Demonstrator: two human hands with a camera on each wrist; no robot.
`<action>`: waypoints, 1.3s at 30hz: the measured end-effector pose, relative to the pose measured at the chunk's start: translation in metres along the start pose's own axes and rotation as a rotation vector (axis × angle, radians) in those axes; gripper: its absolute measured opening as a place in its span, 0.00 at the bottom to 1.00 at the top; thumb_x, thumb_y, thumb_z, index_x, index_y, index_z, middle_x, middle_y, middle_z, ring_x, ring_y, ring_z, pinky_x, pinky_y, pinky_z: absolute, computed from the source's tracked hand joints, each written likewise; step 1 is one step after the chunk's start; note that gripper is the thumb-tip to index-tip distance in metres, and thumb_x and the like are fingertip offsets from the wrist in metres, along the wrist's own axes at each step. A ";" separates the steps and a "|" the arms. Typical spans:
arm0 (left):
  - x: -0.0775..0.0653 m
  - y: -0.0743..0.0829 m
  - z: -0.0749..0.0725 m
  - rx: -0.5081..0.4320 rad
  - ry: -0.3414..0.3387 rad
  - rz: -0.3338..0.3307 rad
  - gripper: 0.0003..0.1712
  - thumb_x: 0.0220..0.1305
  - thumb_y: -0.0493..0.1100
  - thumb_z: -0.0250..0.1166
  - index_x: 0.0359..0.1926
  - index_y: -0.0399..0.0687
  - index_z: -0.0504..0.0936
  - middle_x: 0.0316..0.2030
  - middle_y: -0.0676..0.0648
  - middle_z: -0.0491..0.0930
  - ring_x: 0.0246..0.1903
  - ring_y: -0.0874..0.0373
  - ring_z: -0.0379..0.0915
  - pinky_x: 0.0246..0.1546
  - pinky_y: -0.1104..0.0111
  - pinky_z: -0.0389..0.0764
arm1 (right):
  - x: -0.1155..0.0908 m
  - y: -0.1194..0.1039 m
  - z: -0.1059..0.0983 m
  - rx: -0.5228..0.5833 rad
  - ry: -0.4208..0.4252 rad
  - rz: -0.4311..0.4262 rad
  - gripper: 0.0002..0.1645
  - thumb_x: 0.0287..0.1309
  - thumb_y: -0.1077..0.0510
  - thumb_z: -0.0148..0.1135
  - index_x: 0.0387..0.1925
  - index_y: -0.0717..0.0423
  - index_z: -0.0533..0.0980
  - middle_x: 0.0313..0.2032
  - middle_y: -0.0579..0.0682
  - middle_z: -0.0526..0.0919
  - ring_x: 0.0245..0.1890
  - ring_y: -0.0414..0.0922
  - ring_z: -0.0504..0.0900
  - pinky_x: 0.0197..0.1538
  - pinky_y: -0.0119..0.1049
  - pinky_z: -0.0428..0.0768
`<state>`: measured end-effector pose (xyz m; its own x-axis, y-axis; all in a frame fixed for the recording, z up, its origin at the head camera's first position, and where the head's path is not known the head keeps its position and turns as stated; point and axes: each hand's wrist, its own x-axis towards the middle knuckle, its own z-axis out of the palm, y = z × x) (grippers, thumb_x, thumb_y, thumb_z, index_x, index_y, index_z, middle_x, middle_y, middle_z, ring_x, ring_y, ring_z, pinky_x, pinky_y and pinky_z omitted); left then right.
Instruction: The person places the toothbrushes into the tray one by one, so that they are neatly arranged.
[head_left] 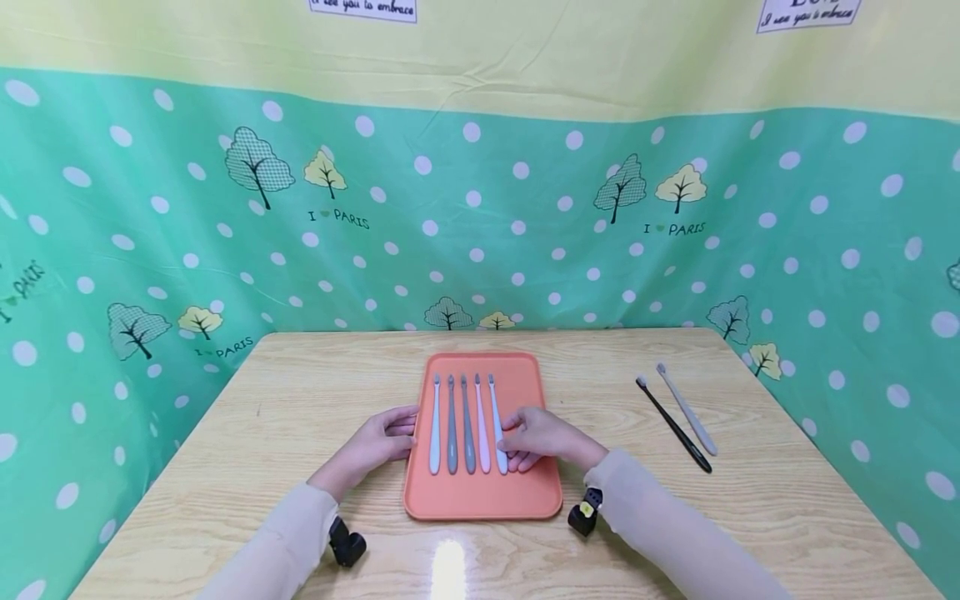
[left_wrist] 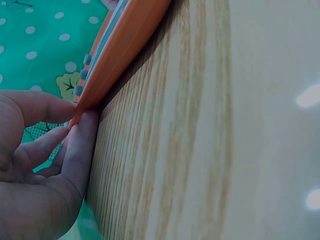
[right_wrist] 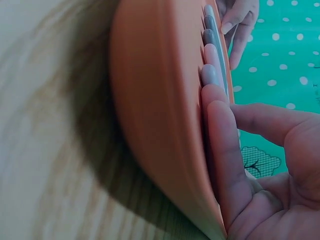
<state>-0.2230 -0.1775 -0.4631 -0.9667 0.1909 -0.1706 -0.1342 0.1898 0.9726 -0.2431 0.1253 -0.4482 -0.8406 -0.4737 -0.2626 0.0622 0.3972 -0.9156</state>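
In the head view, a coral tray holds several toothbrushes side by side, bristle heads away from me: a light blue one at the left, grey ones, a pink one and another light blue toothbrush at the right. My left hand pinches the tray's left rim, also seen in the left wrist view. Inside the tray, my right hand touches the rightmost light blue toothbrush from its right side. Seen from the right wrist, its fingers lie low, right beside that brush's handle end.
On the wooden table, to the right of the tray, lie a black toothbrush and a grey toothbrush, both slanted. A green dotted cloth hangs behind the table and along its sides.
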 end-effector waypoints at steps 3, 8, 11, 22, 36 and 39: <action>0.001 -0.001 0.000 -0.007 -0.001 -0.004 0.33 0.65 0.27 0.61 0.71 0.34 0.65 0.61 0.36 0.73 0.59 0.44 0.73 0.51 0.61 0.85 | 0.000 -0.001 0.000 0.002 -0.001 0.004 0.26 0.63 0.62 0.66 0.56 0.72 0.69 0.29 0.59 0.84 0.23 0.44 0.85 0.27 0.35 0.88; 0.002 -0.003 -0.001 -0.012 0.000 -0.008 0.33 0.65 0.27 0.61 0.71 0.34 0.65 0.61 0.36 0.73 0.60 0.44 0.72 0.51 0.61 0.85 | 0.000 -0.001 0.001 0.004 -0.007 0.000 0.25 0.63 0.63 0.66 0.55 0.72 0.69 0.28 0.59 0.84 0.22 0.44 0.85 0.26 0.35 0.88; 0.002 -0.003 -0.001 -0.010 -0.001 -0.011 0.34 0.65 0.27 0.61 0.71 0.34 0.65 0.62 0.36 0.72 0.60 0.43 0.72 0.51 0.61 0.85 | 0.000 -0.001 0.000 0.004 -0.006 0.001 0.25 0.63 0.62 0.66 0.55 0.72 0.69 0.28 0.59 0.84 0.22 0.44 0.85 0.26 0.35 0.88; 0.002 -0.002 -0.001 -0.005 -0.004 -0.017 0.34 0.66 0.28 0.61 0.72 0.35 0.64 0.63 0.36 0.71 0.61 0.43 0.71 0.52 0.62 0.85 | -0.001 -0.002 -0.002 0.013 -0.016 0.006 0.29 0.63 0.60 0.67 0.58 0.73 0.68 0.29 0.59 0.84 0.23 0.44 0.85 0.27 0.36 0.88; 0.002 -0.003 -0.001 -0.008 0.006 -0.009 0.34 0.65 0.27 0.61 0.71 0.34 0.65 0.62 0.36 0.72 0.61 0.43 0.72 0.51 0.61 0.85 | -0.009 -0.004 -0.008 0.023 -0.021 -0.004 0.33 0.62 0.60 0.66 0.62 0.74 0.66 0.32 0.58 0.85 0.25 0.48 0.86 0.28 0.39 0.89; 0.002 -0.003 0.000 -0.009 0.011 -0.008 0.33 0.65 0.27 0.61 0.71 0.34 0.65 0.62 0.36 0.72 0.60 0.43 0.72 0.51 0.61 0.85 | -0.013 -0.004 -0.011 0.023 -0.020 -0.017 0.33 0.62 0.60 0.66 0.62 0.74 0.65 0.32 0.59 0.85 0.26 0.48 0.86 0.29 0.40 0.89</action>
<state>-0.2250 -0.1775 -0.4665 -0.9679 0.1783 -0.1769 -0.1441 0.1823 0.9726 -0.2381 0.1390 -0.4379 -0.8307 -0.4960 -0.2530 0.0610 0.3706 -0.9268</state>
